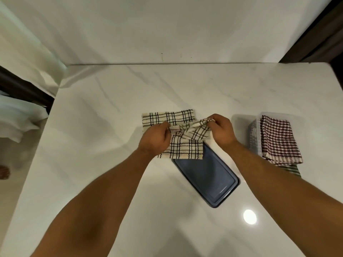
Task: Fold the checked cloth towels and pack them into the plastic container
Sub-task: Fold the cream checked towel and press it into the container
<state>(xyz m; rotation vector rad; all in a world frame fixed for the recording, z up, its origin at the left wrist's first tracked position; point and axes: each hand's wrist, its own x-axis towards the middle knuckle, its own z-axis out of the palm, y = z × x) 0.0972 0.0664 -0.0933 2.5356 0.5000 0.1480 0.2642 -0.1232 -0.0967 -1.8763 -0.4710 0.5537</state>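
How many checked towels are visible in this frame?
4. A held cream towel gripped by the left hand and right hand; a flat cream towel behind, possibly the same cloth; a maroon towel atop the container; a green towel under it. More may be hidden.

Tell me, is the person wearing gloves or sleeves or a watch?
No gloves: the left hand and right hand are bare. The left forearm and right forearm are bare too, no sleeve in view. No watch, ring or bracelet shows.
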